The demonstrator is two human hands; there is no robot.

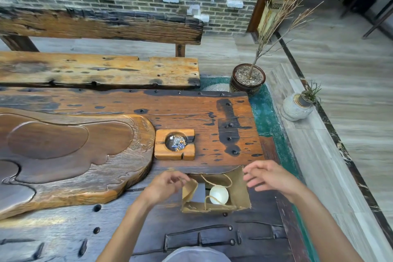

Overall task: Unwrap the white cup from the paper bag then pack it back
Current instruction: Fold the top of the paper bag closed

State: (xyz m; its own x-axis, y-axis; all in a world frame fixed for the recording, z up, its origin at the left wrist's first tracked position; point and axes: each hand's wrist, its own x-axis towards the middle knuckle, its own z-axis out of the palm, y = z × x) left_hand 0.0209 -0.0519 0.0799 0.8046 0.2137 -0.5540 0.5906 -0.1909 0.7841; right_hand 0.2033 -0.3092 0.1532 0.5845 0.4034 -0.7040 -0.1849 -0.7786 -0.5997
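A brown paper bag (240, 189) with twine handles stands open on the dark wooden table, near its front edge. Inside it sits the white cup (219, 194), seen from above, with a twine handle looped across it. My left hand (164, 185) is at the bag's left rim, fingers curled and pinching the folded left edge of the paper. Just above the bag's upper right corner my right hand (270, 176) hovers, fingers spread, holding nothing.
A carved wooden tea tray (63, 155) fills the table's left side. A square wooden ashtray (174, 144) sits just beyond the bag. A bench (95, 70) lies behind the table. Two potted plants (247, 78) (297, 106) stand on the floor at right.
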